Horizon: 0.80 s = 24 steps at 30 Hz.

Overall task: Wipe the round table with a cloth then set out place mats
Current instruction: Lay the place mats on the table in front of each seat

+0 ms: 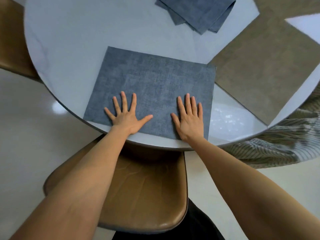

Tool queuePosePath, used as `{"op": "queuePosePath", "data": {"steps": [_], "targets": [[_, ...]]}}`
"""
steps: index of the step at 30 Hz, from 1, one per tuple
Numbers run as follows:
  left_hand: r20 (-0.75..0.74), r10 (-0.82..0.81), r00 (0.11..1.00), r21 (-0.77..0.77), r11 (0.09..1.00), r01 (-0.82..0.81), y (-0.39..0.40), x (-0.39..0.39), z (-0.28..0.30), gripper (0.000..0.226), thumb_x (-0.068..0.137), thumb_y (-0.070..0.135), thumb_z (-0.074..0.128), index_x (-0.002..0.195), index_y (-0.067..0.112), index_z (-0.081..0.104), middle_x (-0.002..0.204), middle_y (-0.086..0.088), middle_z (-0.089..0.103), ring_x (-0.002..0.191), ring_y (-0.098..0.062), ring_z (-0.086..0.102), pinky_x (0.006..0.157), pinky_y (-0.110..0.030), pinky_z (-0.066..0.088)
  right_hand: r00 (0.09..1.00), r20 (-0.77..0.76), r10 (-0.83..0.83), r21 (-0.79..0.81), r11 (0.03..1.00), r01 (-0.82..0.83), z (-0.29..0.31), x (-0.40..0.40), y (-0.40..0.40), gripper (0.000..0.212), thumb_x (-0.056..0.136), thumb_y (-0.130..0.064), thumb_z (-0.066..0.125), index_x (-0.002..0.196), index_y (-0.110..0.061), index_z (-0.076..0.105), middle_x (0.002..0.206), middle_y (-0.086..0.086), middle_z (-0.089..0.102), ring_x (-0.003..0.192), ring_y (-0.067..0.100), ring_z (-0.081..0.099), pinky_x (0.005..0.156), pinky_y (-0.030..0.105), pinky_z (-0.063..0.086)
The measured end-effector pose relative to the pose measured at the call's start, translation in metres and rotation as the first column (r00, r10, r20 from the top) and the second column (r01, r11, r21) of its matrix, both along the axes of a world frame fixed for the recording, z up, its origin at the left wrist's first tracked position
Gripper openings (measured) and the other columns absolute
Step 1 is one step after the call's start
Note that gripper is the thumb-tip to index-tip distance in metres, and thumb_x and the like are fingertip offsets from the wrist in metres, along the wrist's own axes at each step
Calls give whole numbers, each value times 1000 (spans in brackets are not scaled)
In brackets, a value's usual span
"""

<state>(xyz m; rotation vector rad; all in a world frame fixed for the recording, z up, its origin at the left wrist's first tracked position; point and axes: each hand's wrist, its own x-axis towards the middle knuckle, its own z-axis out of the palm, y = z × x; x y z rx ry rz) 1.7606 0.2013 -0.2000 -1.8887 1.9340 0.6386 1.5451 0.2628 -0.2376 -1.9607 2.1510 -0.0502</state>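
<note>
Chair (147,196) tucked below; left hand (127,118) and right hand (189,121) pressed flat, fingers spread, on blue mat (155,78). Mat may be slid past table (69,49) edge if pushed unevenly.

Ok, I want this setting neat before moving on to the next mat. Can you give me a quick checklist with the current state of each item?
1. Blue mat flat on the table: ok.
2. Left hand and right hand open, pressing the mat: ok.
3. Mat fully on the table, near edge inside the rim: ok.
4. Clear of the brown mat: not ok, corners meet or overlap.
5. Spare mats within reach at the far side: ok.
6. Table wiped dry: cannot tell.
</note>
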Motion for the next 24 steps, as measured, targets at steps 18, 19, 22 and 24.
{"op": "queuePosePath", "data": {"steps": [18, 19, 22, 24], "targets": [[-13, -383, 924, 13, 924, 383, -18, 172, 2, 82, 95, 62, 32, 152, 27, -14, 157, -4, -25, 147, -22, -16, 116, -52, -5, 970, -26, -244, 312, 919, 239, 31, 163, -21, 61, 102, -45, 31, 155, -22, 10, 162, 10, 1, 149, 29, 2, 118, 47, 6], [-29, -455, 890, 54, 888, 456, -28, 183, 15, 80, 95, 57, 39, 154, 25, -3, 160, -6, -14, 149, -24, -4, 117, -52, 3, 944, -19, -330, 284, 903, 321, 40, 181, -28, 57, 101, -41, 37, 149, -14, 26, 157, 16, 19, 145, 33, 19, 115, 47, 17], [-84, -548, 832, 1, 835, 550, -50, 209, 60, 50, 96, 42, 46, 140, 18, 44, 142, -9, 46, 127, -29, 46, 97, -40, 39, 900, 67, -431, 216, 887, 409, 66, 235, -46, 30, 96, -26, 41, 110, -4, 55, 122, 19, 56, 106, 37, 54, 90, 40, 42], [-87, -541, 836, -66, 841, 537, -62, 236, 86, 42, 97, 35, 44, 133, 14, 51, 132, -8, 54, 118, -29, 53, 88, -37, 43, 907, 86, -413, 240, 892, 383, 81, 270, -54, 26, 95, -21, 42, 105, -4, 59, 112, 16, 61, 97, 36, 57, 80, 37, 42]]}}
